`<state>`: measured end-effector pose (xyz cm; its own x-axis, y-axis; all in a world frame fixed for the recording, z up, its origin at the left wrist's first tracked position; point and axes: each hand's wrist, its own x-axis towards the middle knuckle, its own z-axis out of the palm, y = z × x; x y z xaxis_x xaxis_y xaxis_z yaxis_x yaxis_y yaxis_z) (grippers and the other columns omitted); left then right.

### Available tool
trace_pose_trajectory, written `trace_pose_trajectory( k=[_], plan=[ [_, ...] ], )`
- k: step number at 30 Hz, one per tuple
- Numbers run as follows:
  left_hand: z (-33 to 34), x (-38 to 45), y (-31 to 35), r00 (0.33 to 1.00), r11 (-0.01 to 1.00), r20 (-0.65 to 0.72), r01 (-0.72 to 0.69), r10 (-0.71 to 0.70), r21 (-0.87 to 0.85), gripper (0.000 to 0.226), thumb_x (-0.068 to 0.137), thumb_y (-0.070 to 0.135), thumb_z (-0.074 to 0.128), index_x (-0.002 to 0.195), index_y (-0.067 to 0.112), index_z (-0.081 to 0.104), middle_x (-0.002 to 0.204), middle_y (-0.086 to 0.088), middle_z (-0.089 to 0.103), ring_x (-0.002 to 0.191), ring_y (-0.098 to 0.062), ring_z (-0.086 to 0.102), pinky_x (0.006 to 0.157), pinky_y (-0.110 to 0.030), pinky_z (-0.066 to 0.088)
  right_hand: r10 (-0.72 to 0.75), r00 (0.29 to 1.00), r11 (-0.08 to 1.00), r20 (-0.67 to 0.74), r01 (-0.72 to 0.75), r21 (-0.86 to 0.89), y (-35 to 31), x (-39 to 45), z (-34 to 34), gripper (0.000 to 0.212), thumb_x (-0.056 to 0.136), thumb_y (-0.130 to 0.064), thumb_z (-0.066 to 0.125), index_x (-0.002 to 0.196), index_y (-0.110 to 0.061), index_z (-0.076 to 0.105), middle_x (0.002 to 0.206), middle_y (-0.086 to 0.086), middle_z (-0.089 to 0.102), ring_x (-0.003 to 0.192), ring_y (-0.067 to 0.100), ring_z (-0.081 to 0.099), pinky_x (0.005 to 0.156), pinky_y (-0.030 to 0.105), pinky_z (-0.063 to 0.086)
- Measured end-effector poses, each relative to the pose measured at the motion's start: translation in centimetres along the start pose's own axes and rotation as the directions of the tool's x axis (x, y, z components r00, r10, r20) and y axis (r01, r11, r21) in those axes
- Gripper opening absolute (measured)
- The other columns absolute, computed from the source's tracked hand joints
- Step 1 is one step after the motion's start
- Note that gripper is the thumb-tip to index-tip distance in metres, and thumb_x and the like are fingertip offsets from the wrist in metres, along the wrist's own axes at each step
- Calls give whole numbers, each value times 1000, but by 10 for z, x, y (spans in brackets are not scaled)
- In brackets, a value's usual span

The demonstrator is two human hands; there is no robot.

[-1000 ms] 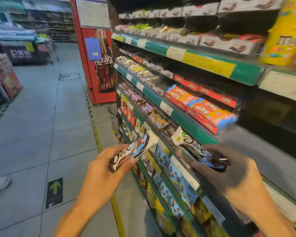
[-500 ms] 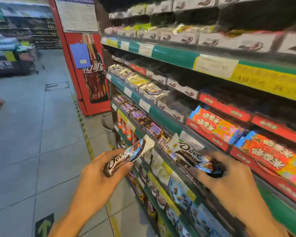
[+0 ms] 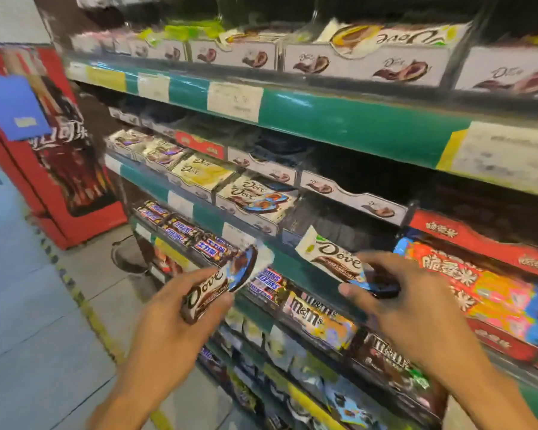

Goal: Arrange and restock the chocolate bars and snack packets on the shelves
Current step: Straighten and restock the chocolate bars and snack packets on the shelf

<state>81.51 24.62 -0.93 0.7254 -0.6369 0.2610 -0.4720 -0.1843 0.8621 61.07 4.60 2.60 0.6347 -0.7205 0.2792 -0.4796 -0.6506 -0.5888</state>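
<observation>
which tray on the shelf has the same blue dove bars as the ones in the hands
Start at the red drinks fridge and follow the middle shelf rightward. Past the yellow Dove tray sits the blue Dove tray, the only one showing blue on its wrappers.

The shelves (image 3: 354, 119) have green front strips with price labels. On the top one stand white Dove boxes (image 3: 367, 62). The middle shelf carries open Dove trays (image 3: 255, 197) and red cartons (image 3: 485, 243). Lower down lie Snickers bars (image 3: 180, 228) and M&M's packets (image 3: 320, 318).
</observation>
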Motion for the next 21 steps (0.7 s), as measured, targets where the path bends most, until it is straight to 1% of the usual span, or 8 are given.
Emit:
trace_pose_trajectory(
  k=[1,3,6,8,10,15,18,21],
  plan=[
    [-2,14,-7,999,1000,33,-11,12,-24,32,75,42,70,107,41,67,99,15,69,90,0,65,73,-14,51,10,1000,999,-25,-10,-39,-5,4,4,60,68,-67,60,119,-36,65,94,-19,63,76,-1,62,72,21,48],
    [-6,42,-17,995,998,96,-37,42,-55,32,77,37,72,108,37,66,96,20,68,91,9,63,71,-6,47,37,998,991,-59,-45,-128,-17,11,10,59,73,-65,61,123,-33,63,100,-16,64,83,3,60,70,15,41],
    [-9,75,-25,978,993,173,-113,118,-36,36,79,35,71,114,36,63,85,44,60,66,22,56,58,3,39,99,990,965,-101,-120,-235,-31,24,16,54,81,-55,69,129,-31,61,105,-11,64,89,7,57,68,15,38],
    [-11,91,-29,960,986,226,-154,164,-62,34,80,35,68,114,36,62,85,56,52,71,27,53,61,5,37,116,984,948,-134,-150,-280,-34,36,21,54,83,-50,71,131,-29,59,110,-7,66,93,10,59,72,20,42],
    [-14,104,-32,943,980,267,-186,198,-72,34,81,37,67,114,37,61,87,53,54,79,30,50,64,6,36,139,978,935,-153,-180,-306,-32,47,25,52,84,-47,72,131,-27,59,114,-4,67,101,16,63,78,26,49],
    [-10,123,-36,912,971,338,-201,234,-130,38,79,41,67,117,38,61,98,28,59,61,15,58,57,-4,44,170,975,911,-144,-211,-353,-29,66,34,48,87,-45,70,129,-25,60,117,-2,68,107,19,64,83,34,55],
    [-5,130,-34,889,958,362,-232,280,-170,40,79,40,66,118,31,63,99,32,57,82,26,54,67,2,39,185,978,902,-100,-210,-378,-31,70,41,48,89,-45,68,131,-23,59,121,2,66,109,19,62,85,32,53],
    [-2,136,-32,862,950,407,-232,301,-210,37,83,36,67,119,36,62,94,45,58,92,27,52,68,4,39,185,979,910,-89,-205,-360,-29,69,45,48,91,-42,66,133,-19,59,126,3,63,114,19,57,90,32,51]
  ],
)
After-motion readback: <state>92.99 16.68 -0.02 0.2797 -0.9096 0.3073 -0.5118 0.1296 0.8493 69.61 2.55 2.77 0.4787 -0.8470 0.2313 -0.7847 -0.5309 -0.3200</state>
